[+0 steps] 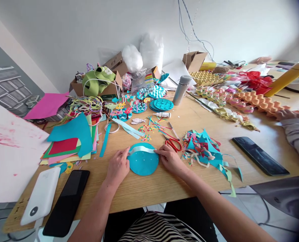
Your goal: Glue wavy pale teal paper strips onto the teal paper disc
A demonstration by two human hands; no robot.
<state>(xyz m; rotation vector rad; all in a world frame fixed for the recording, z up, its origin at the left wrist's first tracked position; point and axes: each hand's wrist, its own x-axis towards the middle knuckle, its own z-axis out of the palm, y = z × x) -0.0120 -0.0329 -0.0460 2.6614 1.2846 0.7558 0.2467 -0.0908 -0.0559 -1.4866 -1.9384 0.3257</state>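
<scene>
Pale wall [71, 37] rises behind a cluttered wooden table [197, 117], and we work at its near edge with both hands over a bright blue disc [143, 166]. Across the disc's far half we hold a pale blue strip [141, 148], its long axis running left to right and its middle bowed toward the far side. Our left hand [118, 164] has its fingers closed in a pinch on the strip's left end; our right hand [171, 157] pinches the right end, thumb and finger together. Neither hand is clearly nearer: the strip spans between them, beside the disc's left and right edges. Small white spots show on the disc, on the near side of the strip, but we cannot tell whether the strip's underside touches the disc. Red-handled scissors [174, 144] lie just beyond our right hand, with a heap of paper scraps [202, 148] to their right; farther off lies a white bottle [163, 115].
</scene>
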